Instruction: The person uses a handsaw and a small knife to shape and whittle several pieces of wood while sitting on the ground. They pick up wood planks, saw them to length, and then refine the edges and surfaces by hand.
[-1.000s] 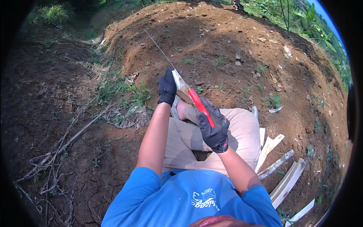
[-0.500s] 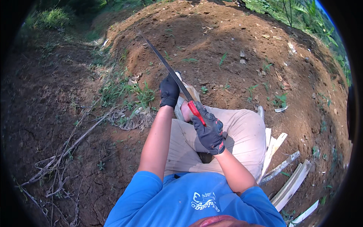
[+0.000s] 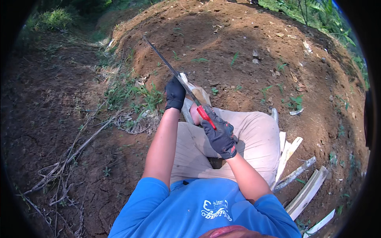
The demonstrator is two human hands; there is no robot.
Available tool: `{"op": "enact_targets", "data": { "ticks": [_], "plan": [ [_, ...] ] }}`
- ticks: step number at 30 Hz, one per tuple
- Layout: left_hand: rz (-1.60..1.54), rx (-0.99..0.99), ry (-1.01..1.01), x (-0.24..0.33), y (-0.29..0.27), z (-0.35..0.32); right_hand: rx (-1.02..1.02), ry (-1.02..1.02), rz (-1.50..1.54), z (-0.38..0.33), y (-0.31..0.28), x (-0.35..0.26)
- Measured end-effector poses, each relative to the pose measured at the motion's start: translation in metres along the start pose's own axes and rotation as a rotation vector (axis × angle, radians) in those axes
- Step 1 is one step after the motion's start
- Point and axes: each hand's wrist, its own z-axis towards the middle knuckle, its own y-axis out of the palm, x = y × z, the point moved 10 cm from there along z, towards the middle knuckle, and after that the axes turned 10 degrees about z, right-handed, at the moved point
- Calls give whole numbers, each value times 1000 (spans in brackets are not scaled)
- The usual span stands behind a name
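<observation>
My right hand (image 3: 219,137), in a dark glove, is closed round the red handle (image 3: 206,117) of a long machete. Its narrow dark blade (image 3: 162,57) slants up and to the left, away from me, with the tip over the soil. My left hand (image 3: 175,93), also gloved, is closed beside the blade on a pale strip of wood (image 3: 201,94). The blade crosses over this strip and hides part of it; I cannot tell whether they touch. Most of my left fingers are hidden. Both hands are in front of my bent legs (image 3: 254,131) in beige trousers.
Several split pale wood strips (image 3: 305,194) and a greyish stick (image 3: 295,174) lie on the ground at my right. Dry branches (image 3: 85,144) lie at my left, near a grass tuft (image 3: 151,99). A brown soil mound (image 3: 238,43) rises ahead.
The machete's blade has turned slightly and its tip has shifted a little to the left. My left hand has moved slightly leftward with the wood strip. Both hands keep their hold.
</observation>
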Motion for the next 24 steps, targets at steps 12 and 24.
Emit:
{"op": "enact_targets", "data": {
  "ticks": [12, 24],
  "plan": [
    [-172, -6, -89, 9, -19, -12, 36, -54, 65, 4, 0, 16],
    [-83, 98, 115, -11, -13, -13, 104, -496, -411, -7, 24, -13]
  ]
}}
